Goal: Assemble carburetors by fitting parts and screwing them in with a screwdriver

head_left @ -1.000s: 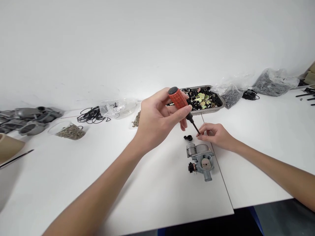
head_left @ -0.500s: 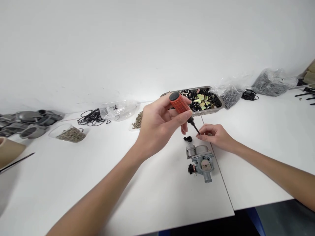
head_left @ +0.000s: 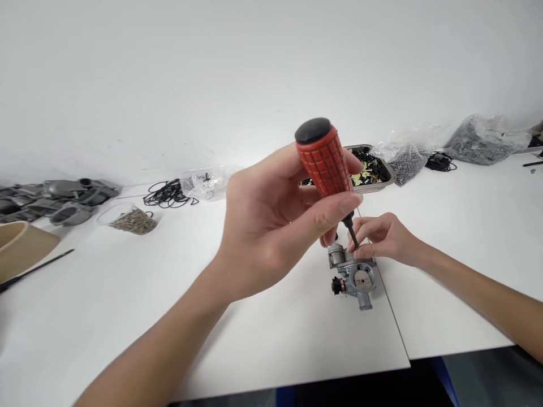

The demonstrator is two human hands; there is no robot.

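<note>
My left hand (head_left: 271, 232) is closed around the red, ribbed handle of a screwdriver (head_left: 324, 164) with a black end cap. The screwdriver leans, its dark shaft pointing down and to the right. At its tip, the thumb and fingers of my right hand (head_left: 377, 240) are pinched together; whatever small thing they hold is too hidden to name. Just below these fingertips lies a grey metal carburetor (head_left: 360, 280) on the white table, with a round bore facing me and a black fitting on its left side. My right fingers cover part of its upper edge.
Behind my left hand stands a metal tray (head_left: 388, 181) of black and yellowish parts. Plastic bags (head_left: 483, 141) of small pieces lie at the back right. To the left are black rubber rings (head_left: 167, 195), a cup of small brass-coloured parts (head_left: 133, 220) and grey castings (head_left: 70, 212).
My left hand and the screwdriver have come closer to the camera. The screwdriver tip and my right fingers have moved down from behind the carburetor to over its upper part.
</note>
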